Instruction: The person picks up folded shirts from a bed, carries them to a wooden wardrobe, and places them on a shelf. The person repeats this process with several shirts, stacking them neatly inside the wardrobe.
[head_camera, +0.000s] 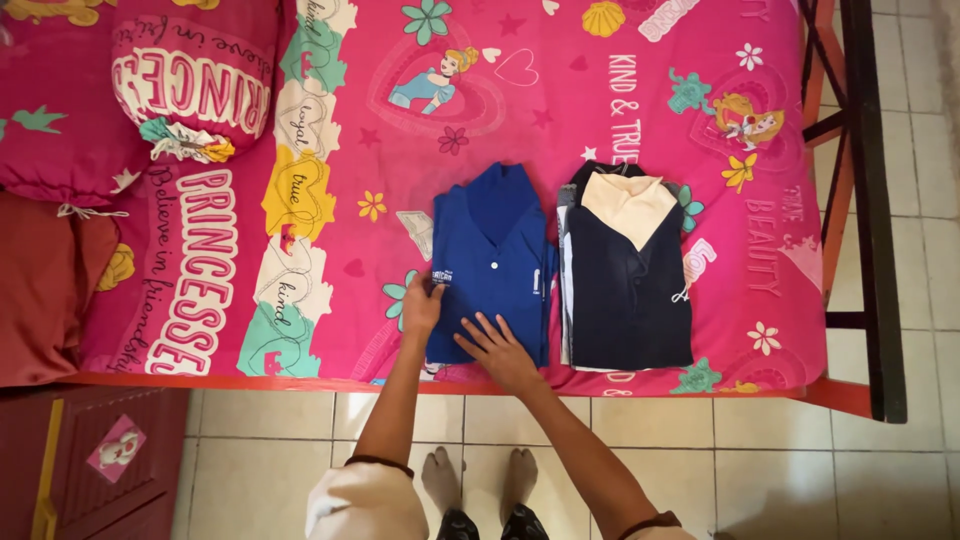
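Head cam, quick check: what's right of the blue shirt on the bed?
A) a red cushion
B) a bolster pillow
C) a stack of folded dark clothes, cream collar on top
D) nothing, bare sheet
C: the dark stack with a cream collar lies just right of the blue shirt, on which the left hand and the right hand rest flat; the bolster is at the far left.

1. This is a bedroom in a home: a bed covered with a bright pink cartoon-printed cotton sheet (330, 200) fills most of the view.
2. A matching pink cylindrical bolster pillow (195, 75) lies at the head end.
3. Folded shirts, a blue collared one (495, 260) and a dark navy stack (628, 280), rest on the sheet.
4. Pale square floor tiles (760, 470) lie below.
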